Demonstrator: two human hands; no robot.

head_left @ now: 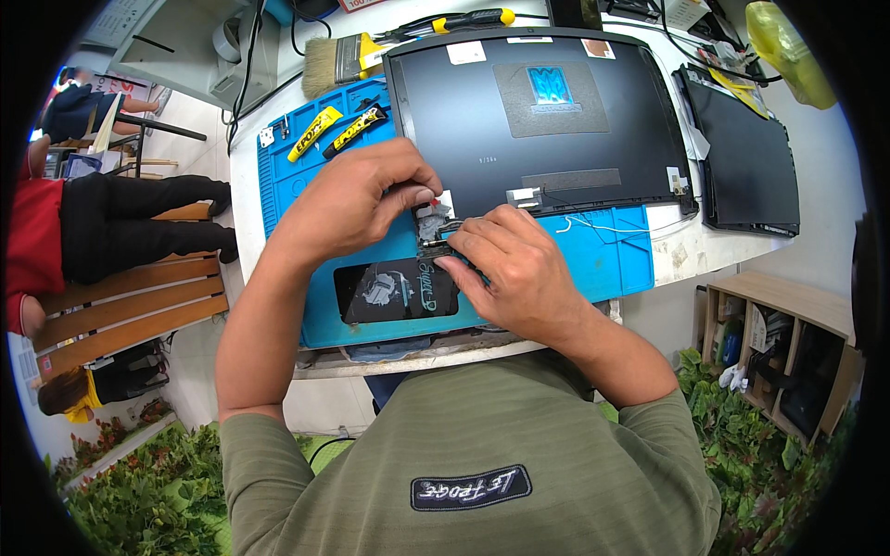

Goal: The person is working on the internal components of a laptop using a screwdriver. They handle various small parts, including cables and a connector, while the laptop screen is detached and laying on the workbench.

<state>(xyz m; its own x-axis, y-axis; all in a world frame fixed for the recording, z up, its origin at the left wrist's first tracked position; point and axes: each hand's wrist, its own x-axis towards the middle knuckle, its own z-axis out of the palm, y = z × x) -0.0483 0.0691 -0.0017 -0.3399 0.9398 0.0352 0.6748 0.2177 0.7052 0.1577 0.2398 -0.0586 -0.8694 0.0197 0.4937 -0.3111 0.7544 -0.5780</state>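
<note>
A dark laptop screen lid (454, 120) lies on a blue work mat (630, 255). At its near left corner sits a metal hinge (436, 245) with grey paste (430, 222) around it. My left hand (366, 199) pinches a small red-tipped piece (435, 201) just above the paste; the rest of that piece is hidden. My right hand (510, 269) has its thumb and fingers closed about the hinge, partly covering it. Close below lies a black glossy slab (357, 289), with a grey paste smear (380, 287) on it.
One yellow tube (315, 133) and one black tube (355, 131) lie left of the lid. Behind them are a wide brush (334, 65) and a yellow-black handled tool (473, 20). Black laptop panels (746, 157) stand stacked at right. A person in red (42, 232) is at left.
</note>
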